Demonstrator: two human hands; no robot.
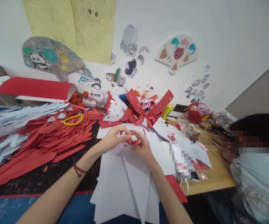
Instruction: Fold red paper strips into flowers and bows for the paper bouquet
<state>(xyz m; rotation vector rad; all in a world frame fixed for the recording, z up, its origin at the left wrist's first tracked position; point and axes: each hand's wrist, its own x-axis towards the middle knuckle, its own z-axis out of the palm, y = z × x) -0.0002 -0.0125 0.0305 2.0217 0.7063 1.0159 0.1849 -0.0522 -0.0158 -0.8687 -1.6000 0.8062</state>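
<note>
Between my two hands is a small folded red and white paper piece [134, 142], held up over white paper sheets [125, 174]. My left hand [116, 137] pinches its upper left side with thumb and forefinger. Curled round its right side is my right hand [142, 146], whose fingertips partly cover it. Just beyond my hands stand larger folded red and white paper shapes [146, 109]. Left of my left hand lies a pile of red paper strips [52, 133], with yellow-and-orange-handled scissors [72, 119] on top.
White paper strips [8, 130] lie at far left, before a rolled red sheet [34, 88]. Papers and a phone [193, 175] lie on the wooden table [209, 183] at right. Another person [260, 174] sits there. Fans [178, 51] and stickers cover the wall.
</note>
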